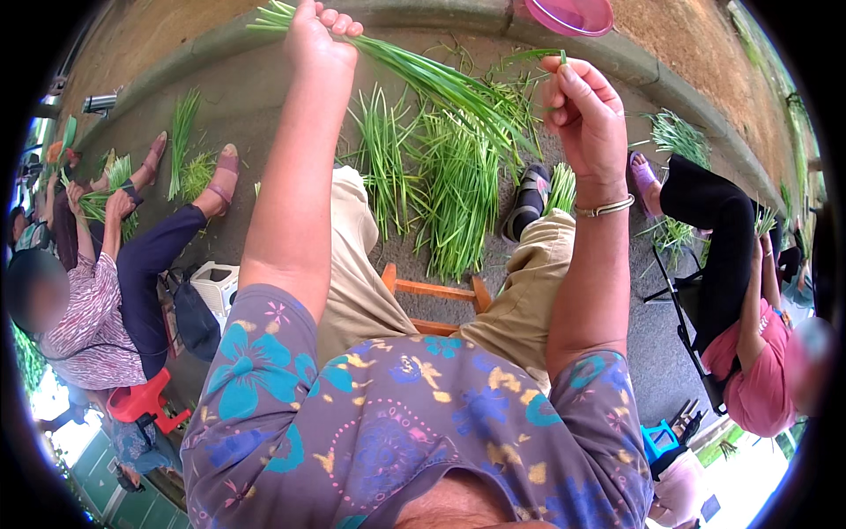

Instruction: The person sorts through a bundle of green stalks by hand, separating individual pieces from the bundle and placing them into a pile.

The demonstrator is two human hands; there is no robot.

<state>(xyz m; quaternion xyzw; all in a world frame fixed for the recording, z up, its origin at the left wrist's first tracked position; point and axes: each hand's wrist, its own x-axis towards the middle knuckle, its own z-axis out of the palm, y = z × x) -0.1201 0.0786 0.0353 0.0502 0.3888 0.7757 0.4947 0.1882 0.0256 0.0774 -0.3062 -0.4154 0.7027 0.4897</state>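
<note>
My left hand (320, 36) is closed around a bunch of long green leafy stalks (436, 76), raised at the top of the view. The pale cut ends stick out to the left, and the leaves droop to the right. My right hand (585, 99), held up on the right, pinches a green leaf piece (563, 58) between thumb and fingertips. Below both hands, a large pile of green stalks (459, 192) lies on the ground between my feet, with a looser heap (386, 159) at its left. A neat bundle (562, 188) lies beside my sandalled foot.
A pink basin (572, 14) stands by the concrete kerb (628, 56). An orange wooden stool (433, 289) shows between my legs. People handling stalks sit at left (86, 317) and right (753, 357), with more stalks (184, 142) near the left person's feet.
</note>
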